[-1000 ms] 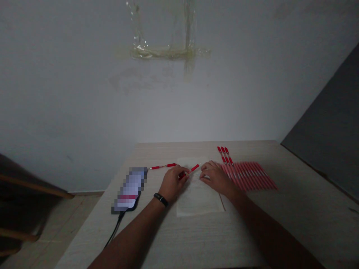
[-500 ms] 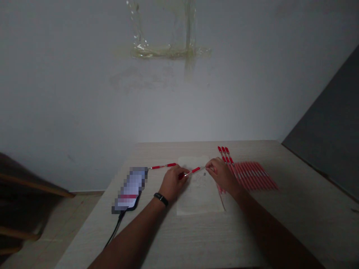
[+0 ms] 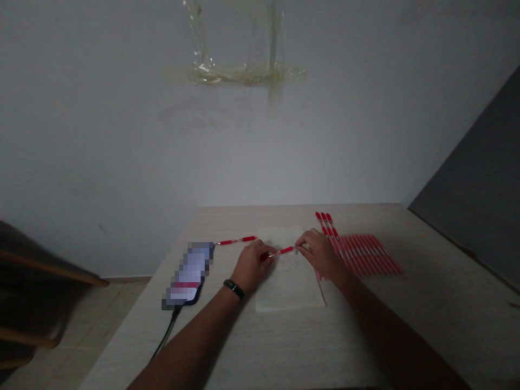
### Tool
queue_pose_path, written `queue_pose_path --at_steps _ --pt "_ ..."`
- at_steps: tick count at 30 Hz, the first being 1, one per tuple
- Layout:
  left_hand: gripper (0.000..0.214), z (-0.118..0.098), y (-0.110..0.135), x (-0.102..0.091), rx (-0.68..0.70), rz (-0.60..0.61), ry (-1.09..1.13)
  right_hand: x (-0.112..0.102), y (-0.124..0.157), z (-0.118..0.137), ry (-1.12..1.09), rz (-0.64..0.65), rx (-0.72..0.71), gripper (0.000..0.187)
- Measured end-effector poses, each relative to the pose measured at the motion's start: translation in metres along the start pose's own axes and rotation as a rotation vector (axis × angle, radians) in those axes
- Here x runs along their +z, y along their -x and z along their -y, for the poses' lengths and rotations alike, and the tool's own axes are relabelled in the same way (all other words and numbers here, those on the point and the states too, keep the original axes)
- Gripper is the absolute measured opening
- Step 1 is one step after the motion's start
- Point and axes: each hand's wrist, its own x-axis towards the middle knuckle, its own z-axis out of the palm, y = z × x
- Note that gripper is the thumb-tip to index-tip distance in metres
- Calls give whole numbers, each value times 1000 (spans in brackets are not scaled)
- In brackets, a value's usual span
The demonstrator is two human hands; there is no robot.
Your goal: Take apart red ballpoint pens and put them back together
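- As the left hand (image 3: 251, 265) and right hand (image 3: 317, 252) pinch its ends, a red pen (image 3: 286, 250) spans between them.
- Paper (image 3: 289, 292) lies beneath both hands.
- Three more pens (image 3: 329, 233) lie beyond the right hand.

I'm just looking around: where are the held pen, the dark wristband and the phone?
Held pen (image 3: 286, 249): head view, on its red front section.
Dark wristband (image 3: 233, 289): head view, on its outer face.
Phone (image 3: 190, 273): head view, on its blurred-out screen.

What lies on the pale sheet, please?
Faint marks; over it, the left hand holds a red pen. Whatever that hand and the right hand cover is hidden.
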Motion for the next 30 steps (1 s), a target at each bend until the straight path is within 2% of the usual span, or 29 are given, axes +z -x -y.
queue_pose_path --at_steps 5,9,16,21,26,30 --pt "22 2 0 0 20 -6 22 -3 -1 4 -119 21 -46 9" --pt "22 4 -1 1 27 -12 37 -4 0 1 -177 24 59 4" --pt "20 3 -1 0 24 -19 12 -2 5 -3 -283 81 198 16" --pt "21 2 -1 0 21 -29 -19 -4 5 6 -311 117 263 19" --pt "19 0 -1 0 30 -18 -1 -8 3 21 -320 125 262 18" --pt "20 0 -1 0 11 -28 3 -7 3 19 -249 119 209 18"
